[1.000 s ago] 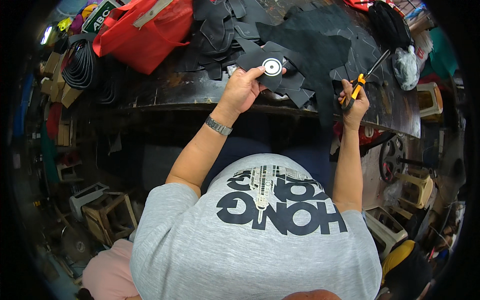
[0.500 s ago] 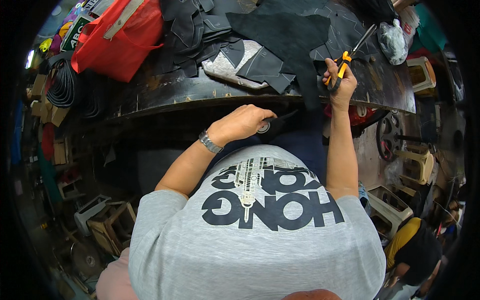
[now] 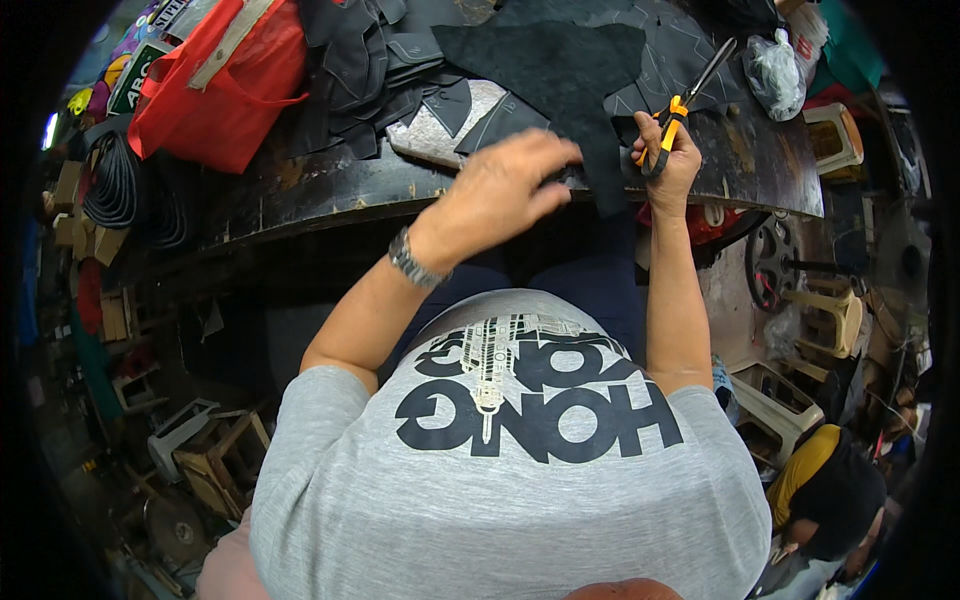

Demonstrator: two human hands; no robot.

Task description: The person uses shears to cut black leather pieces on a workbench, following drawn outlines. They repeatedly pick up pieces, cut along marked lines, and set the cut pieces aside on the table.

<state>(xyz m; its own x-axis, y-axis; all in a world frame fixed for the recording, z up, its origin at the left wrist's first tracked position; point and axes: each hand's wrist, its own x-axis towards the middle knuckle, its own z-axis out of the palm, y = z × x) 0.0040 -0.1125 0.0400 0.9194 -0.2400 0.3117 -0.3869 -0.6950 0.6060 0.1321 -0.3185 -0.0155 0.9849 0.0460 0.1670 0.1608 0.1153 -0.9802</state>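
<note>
My right hand [image 3: 668, 158] grips orange-handled scissors [image 3: 688, 93], blades pointing up and away over the dark workbench [image 3: 330, 190]. My left hand [image 3: 505, 185], with a metal watch on its wrist, hovers at the bench's front edge, fingers spread and holding nothing. Its fingertips reach toward a large sheet of black leather [image 3: 560, 70] that hangs over the edge. Beside that sheet lies a grey piece [image 3: 440, 130] with smaller black cut pieces on it.
A red bag [image 3: 215, 85] and a heap of black leather pieces [image 3: 365, 60] sit at the back left of the bench. A clear plastic bag [image 3: 775, 65] lies at the back right. Stools and crates stand on the floor; another person [image 3: 830, 490] crouches lower right.
My left hand has come up from below the bench edge, let go of the round white-ringed piece it held, and spread open toward the black leather. The right hand kept the scissors raised.
</note>
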